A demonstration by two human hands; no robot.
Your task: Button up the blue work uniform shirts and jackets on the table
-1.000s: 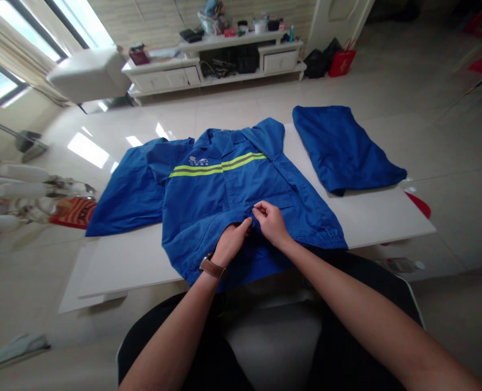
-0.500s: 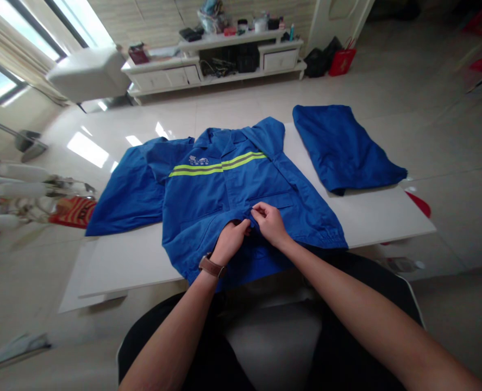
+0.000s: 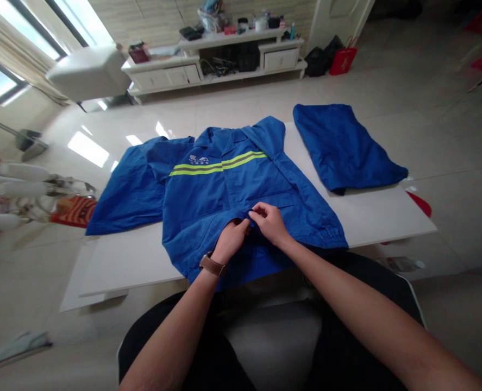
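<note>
A blue work jacket with a yellow-green reflective band across the chest lies front up, its collar away from me. My left hand, a brown-strapped watch on its wrist, pinches the jacket's front edge near the hem. Close beside it, my right hand grips the same edge between thumb and forefinger. The cloth is lifted and bunched where the fingertips meet. Whatever small part sits between them, such as a button, is too hidden to make out.
Under the jacket is a white table. A folded blue garment lies on its right end, and more blue cloth on the left. Beyond stand a white TV cabinet, a grey stool and a red bag.
My right fingertips have shifted very slightly to the left at the jacket's edge. Otherwise both hands and the jacket stay where they were.
</note>
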